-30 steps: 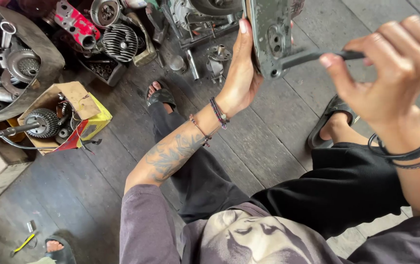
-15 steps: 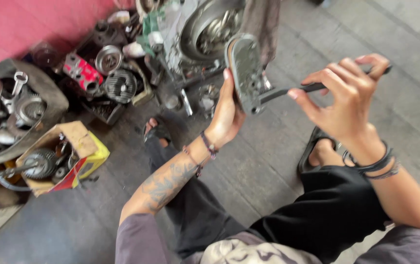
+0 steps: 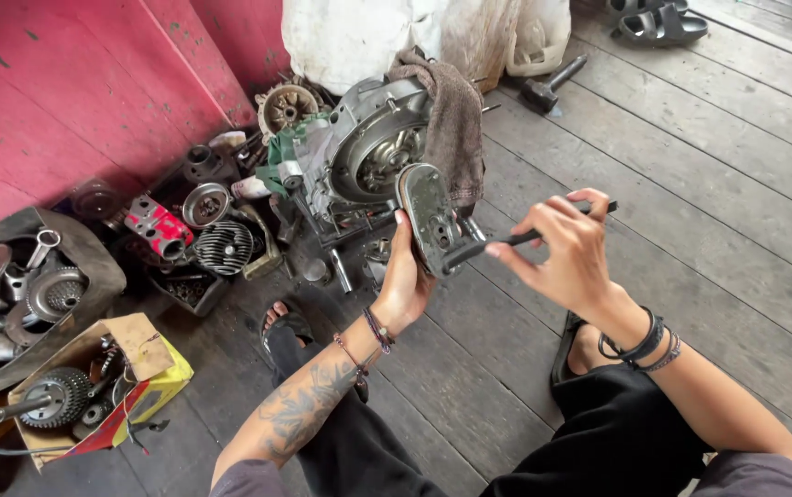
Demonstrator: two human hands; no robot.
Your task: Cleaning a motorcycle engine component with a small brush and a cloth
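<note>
My left hand grips a small oval grey metal cover from below, holding it upright in front of me. My right hand holds a dark long-handled tool whose tip meets the cover's lower right side. Just behind the cover stands a grey engine block on the wooden floor, with a brown rag draped over its top right.
Loose engine parts, a finned cylinder and a red part lie left of the engine by a red wall. A cardboard box and a dark tray hold gears. A hammer and sandals lie beyond.
The view has tilted up and away, so the engine, wall and far floor now show. Both hands with the cover and tool sit lower and more central in the view.
</note>
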